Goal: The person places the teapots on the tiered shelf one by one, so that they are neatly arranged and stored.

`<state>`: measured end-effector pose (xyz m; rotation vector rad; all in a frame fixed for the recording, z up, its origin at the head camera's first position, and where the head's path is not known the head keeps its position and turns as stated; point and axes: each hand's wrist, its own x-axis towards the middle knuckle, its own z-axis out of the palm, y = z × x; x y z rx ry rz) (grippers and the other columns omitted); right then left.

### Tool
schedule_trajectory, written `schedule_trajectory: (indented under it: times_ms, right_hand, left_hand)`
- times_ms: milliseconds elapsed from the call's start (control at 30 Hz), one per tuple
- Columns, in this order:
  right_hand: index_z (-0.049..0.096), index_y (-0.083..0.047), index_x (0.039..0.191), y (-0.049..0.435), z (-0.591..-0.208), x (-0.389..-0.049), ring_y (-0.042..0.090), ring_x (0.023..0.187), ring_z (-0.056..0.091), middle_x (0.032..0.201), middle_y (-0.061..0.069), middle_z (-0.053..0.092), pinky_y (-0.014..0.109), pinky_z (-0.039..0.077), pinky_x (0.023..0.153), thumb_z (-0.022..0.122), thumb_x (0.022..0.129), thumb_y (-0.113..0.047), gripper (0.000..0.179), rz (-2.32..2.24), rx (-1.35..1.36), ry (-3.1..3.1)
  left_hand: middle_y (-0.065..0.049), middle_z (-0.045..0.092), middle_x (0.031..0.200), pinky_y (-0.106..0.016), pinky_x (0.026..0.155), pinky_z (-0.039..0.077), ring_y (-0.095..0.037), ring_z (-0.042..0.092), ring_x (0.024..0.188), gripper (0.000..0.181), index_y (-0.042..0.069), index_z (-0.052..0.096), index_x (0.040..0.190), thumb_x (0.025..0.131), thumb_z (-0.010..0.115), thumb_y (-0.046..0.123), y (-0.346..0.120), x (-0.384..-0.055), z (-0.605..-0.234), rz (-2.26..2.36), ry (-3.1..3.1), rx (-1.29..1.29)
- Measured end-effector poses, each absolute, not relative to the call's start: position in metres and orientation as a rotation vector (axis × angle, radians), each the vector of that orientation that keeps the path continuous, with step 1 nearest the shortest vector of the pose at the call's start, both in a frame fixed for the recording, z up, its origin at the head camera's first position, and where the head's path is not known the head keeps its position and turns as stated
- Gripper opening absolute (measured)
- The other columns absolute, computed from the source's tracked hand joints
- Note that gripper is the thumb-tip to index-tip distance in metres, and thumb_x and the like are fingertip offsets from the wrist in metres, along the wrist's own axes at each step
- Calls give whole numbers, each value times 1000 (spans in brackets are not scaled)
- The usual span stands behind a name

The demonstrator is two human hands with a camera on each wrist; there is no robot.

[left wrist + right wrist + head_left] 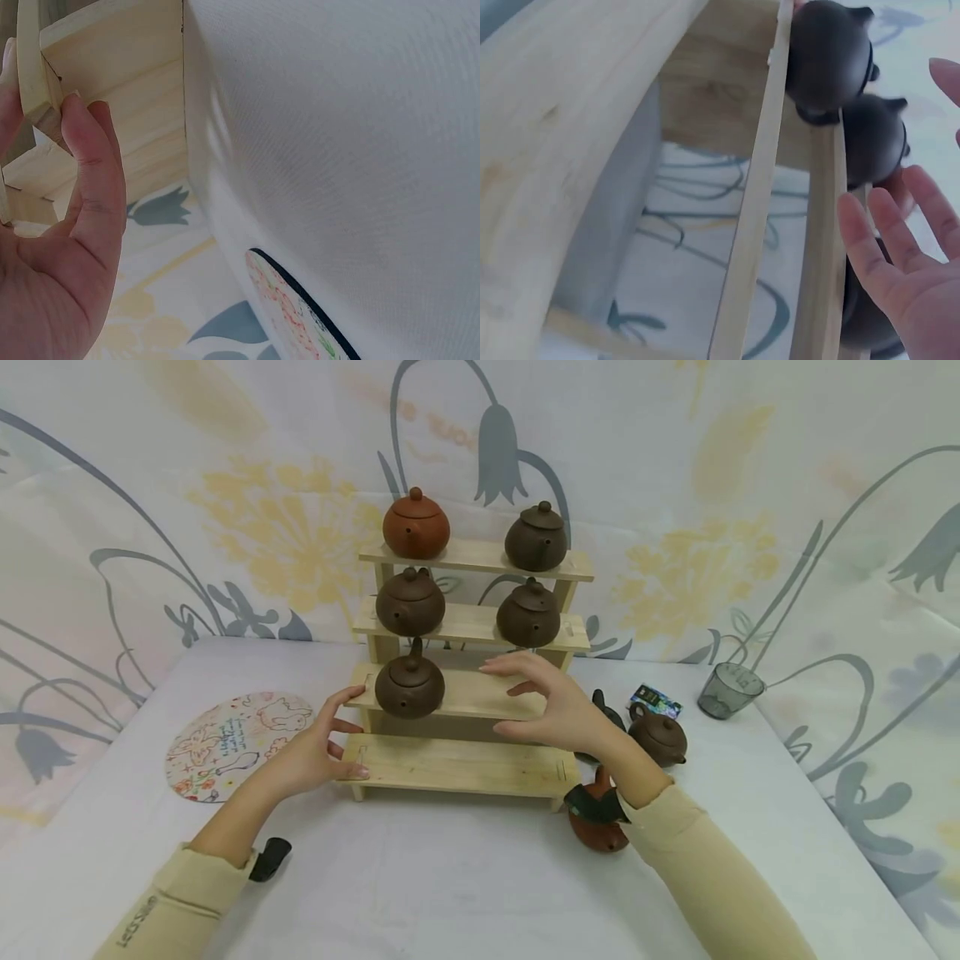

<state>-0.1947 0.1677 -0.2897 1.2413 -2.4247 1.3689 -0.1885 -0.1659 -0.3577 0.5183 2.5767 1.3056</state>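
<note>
A four-tier wooden stand (465, 763) rises in front of me. My left hand (322, 747) holds its left end, with the thumb at the lowest shelf and a finger at the shelf above. In the left wrist view, fingers and thumb close around a wooden board end (36, 67). My right hand (551, 706) hovers by the right part of the third shelf down, fingers spread and holding nothing. On that shelf's left sits a dark brown teapot (409, 687). Two brown teapots, left (410, 606) and right (528, 614), occupy the second shelf. An orange-brown teapot (416, 531) and a dark teapot (537, 541) stand on top.
Right of the stand are a reddish teapot (596, 835), partly behind my right wrist, a brown teapot (660, 739) and a partly hidden dark one (609, 714). Beyond them lie a colourful card (655, 701) and a mesh cup (731, 691). A round illustrated mat (240, 743) lies left.
</note>
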Motion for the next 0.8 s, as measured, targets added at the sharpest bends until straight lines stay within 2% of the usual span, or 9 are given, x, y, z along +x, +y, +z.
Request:
schedule_trajectory:
  times_ms: [300,433,633,800]
  right_hand:
    - [51,1,125,201,-300,-180,30,115,46,128,14,48,42,45,86,74,75,4,55,1341,1153,-2430]
    - [50,4,125,215,-306,-175,34,112,45,128,13,48,43,45,85,72,75,7,54,1369,1125,-2425]
    - [49,4,126,233,-315,-167,29,113,47,129,18,46,40,46,85,72,74,11,57,1363,1065,-2419]
    - [50,6,124,248,-321,-161,23,114,47,128,18,46,30,45,86,70,74,14,55,1375,976,-2424]
  left_hand:
    - [-29,46,124,-35,61,46,-24,55,75,104,26,7,147,74,79,9,-167,-188,-357,1307,2569,524]
    - [-29,46,124,-35,61,46,-24,55,75,104,26,7,147,74,79,9,-166,-188,-357,1309,2562,526]
    - [-29,46,124,-35,61,46,-24,55,75,105,26,7,147,74,79,8,-165,-188,-357,1301,2571,516]
    - [-29,46,124,-35,62,46,-25,55,76,105,26,7,147,73,79,9,-166,-189,-357,1292,2576,509]
